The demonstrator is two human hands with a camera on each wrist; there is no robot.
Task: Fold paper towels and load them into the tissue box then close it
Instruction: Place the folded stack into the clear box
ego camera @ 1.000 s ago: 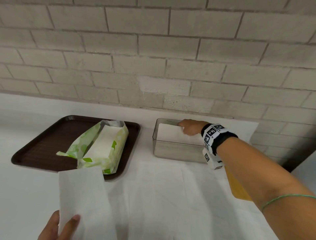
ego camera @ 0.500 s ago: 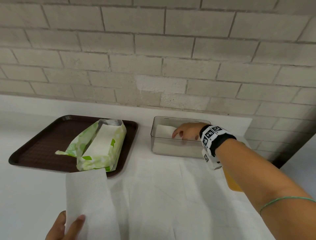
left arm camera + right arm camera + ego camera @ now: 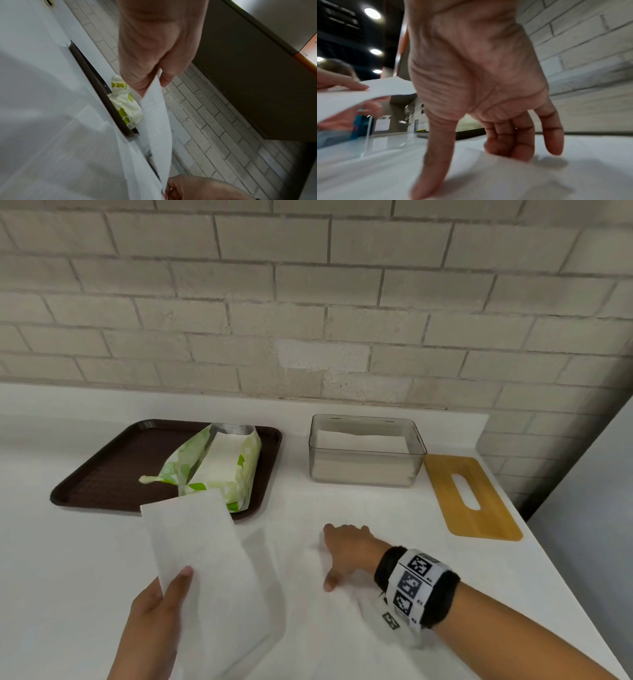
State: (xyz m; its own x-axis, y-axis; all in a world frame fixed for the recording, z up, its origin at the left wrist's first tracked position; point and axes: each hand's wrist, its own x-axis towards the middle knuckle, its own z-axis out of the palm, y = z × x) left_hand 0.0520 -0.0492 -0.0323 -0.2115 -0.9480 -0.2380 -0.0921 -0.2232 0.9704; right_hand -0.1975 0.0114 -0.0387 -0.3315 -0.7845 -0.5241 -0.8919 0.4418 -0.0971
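Left hand (image 3: 154, 611) pinches a folded white paper towel (image 3: 195, 546) at 7 o'clock, ready for loading; right hand (image 3: 346, 553), fingers spread, presses flat sheets (image 3: 301, 611) for folding.

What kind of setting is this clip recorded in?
Probably a staged work counter in a large indoor hall, not a home kitchen. A white counter runs along a pale brick wall, with a brown cafeteria-style tray on it, and the right wrist view shows a dark ceiling with round recessed lights.

left hand (image 3: 150, 621) pinches folded towel (image 3: 195, 546) | right hand (image 3: 346, 553) on flat sheet (image 3: 308, 611)
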